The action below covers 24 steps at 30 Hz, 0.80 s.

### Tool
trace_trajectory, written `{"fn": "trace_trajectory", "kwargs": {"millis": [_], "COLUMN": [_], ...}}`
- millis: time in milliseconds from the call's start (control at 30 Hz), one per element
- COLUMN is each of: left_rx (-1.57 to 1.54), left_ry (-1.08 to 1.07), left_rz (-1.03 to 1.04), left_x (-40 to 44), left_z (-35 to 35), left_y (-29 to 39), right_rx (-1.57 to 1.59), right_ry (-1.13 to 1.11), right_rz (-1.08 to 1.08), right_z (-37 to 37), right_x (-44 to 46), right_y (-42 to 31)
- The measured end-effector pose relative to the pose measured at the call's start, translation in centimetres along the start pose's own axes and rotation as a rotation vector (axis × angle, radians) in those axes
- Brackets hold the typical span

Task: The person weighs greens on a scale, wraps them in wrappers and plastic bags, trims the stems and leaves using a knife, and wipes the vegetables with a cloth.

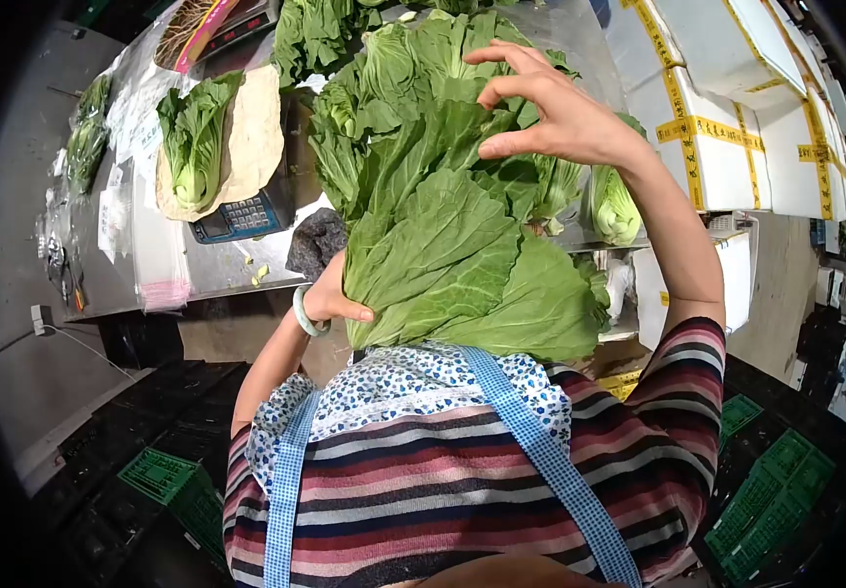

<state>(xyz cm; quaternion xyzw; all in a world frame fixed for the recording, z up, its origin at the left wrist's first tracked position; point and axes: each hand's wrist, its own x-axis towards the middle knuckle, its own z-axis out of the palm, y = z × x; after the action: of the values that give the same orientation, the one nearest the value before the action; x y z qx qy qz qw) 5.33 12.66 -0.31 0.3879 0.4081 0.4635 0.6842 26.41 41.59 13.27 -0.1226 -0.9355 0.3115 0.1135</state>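
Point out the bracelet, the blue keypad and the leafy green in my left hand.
Bracelet [301, 312]: head view, on the band.
Blue keypad [244, 216]: head view, on the keys.
Leafy green [450, 250]: head view, middle of a broad leaf.

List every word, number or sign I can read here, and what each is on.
Nothing reads clearly enough to quote.
Yellow strips of tape on the white, block-shaped boxes: dark printed characters, too blurred to read.
Blue-grey rectangular keypad at the left: key markings too small to read.
Pink-and-yellow band at the upper left: no legible lettering.
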Motion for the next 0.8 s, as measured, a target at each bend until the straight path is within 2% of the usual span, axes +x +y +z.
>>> {"fn": "trace_trajectory", "kwargs": {"millis": [100, 233, 300, 333, 400, 467, 500, 533, 567, 600, 633, 667, 700, 800], "left_rx": [0.014, 0.106, 0.123, 0.135, 0.074, -0.031, -0.022, -0.023, -0.029, -0.036, -0.034, -0.043, -0.055, -0.027], "left_ry": [-0.007, -0.035, -0.056, -0.068, -0.081, -0.077, -0.092, -0.108, -0.119, -0.127, -0.134, -0.136, -0.140, -0.140], "left_rz": [-0.013, -0.084, -0.080, -0.073, -0.107, -0.135, -0.144, -0.128, -0.110, -0.121, -0.126, -0.132, -0.139, -0.072], "left_x": [0.3, 0.9, 1.5, 1.8, 1.9, 2.0, 2.0, 1.8, 1.7, 1.7, 1.7, 1.8, 2.0, 2.6], "left_z": [0.4, 0.9, 1.3, 1.3, 0.6, 0.3, -0.2, -0.8, -1.2, -1.3, -1.5, -1.8, -1.8, -2.0], "left_y": [0.3, 1.3, 1.9, 2.0, 1.1, 0.4, 0.3, -0.1, -0.4, -0.4, -0.4, -0.5, -0.6, -1.0], "right_rx": [-0.030, -0.050, 0.104, 0.447, 1.213, 1.587, 1.758, 1.847, 1.720, 1.498, 1.297, 1.066, 0.492, -0.730], "right_ry": [-0.005, 0.130, 0.348, 0.484, 0.974, 1.146, 0.861, 0.914, 0.974, 1.129, 1.053, 0.884, 0.383, 0.295], "right_rz": [-0.061, -0.064, -0.038, 0.060, 0.252, 0.106, -0.221, -0.344, -0.267, 0.059, 0.359, 0.877, 1.045, 0.837], "right_z": [0.2, 0.4, 1.3, 2.5, 2.1, 0.8, 1.3, 3.1, 5.1, 7.7, 10.2, 12.9, 15.6, 21.3], "right_x": [-0.7, -2.4, -3.5, -4.3, -6.7, -11.8, -15.6, -19.7, -24.0, -28.3, -32.0, -35.8, -39.2, -41.2], "right_y": [0.2, 0.5, 1.0, 2.2, 3.7, 3.9, 4.5, 5.1, 5.9, 6.4, 6.8, 8.9, 10.6, 8.6]}}
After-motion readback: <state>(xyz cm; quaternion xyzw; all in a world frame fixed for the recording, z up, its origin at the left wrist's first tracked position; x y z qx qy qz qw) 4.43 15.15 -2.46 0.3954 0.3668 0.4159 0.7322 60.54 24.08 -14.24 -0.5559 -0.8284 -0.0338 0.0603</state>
